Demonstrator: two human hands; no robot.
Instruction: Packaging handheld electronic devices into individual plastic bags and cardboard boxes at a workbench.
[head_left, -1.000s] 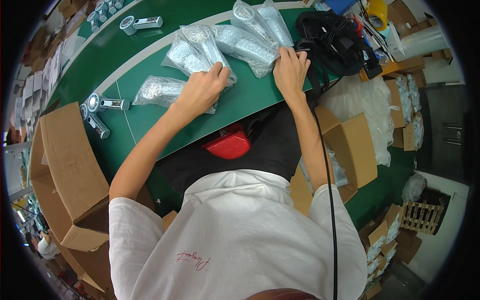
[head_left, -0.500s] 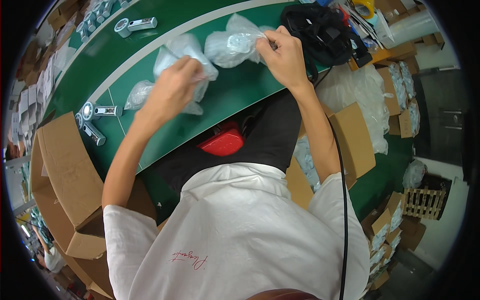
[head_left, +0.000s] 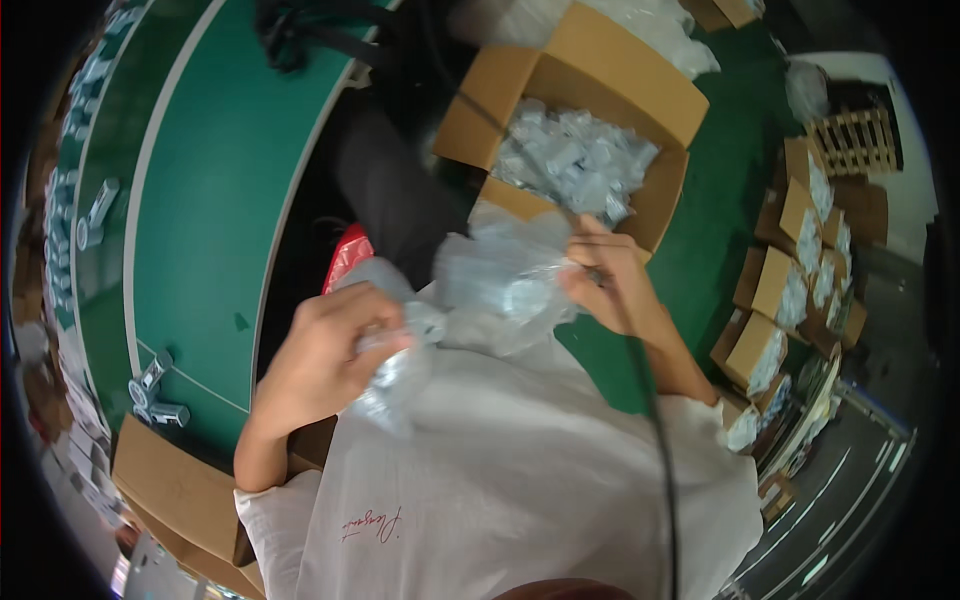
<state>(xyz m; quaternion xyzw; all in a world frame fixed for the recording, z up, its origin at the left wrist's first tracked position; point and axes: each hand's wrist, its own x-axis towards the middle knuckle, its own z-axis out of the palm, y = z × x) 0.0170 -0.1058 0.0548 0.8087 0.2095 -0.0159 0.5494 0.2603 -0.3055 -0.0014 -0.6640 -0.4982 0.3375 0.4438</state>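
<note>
head view: the bubble-wrap bags, lifted off the green table (head_left: 220, 150), are now before the body, turned toward the open box (head_left: 630, 60). the left hand (head_left: 335, 345) has fingers clamped on the left bag (head_left: 390, 395); the right hand (head_left: 615, 275) has fingers clamped on the right bag (head_left: 505, 280), near the box. red script marks the white shirt (head_left: 500, 450); no other writing is legible.

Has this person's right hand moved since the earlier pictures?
Yes: the right hand was over the green table; now it is beyond the table's edge, closer to the open cardboard box.
</note>
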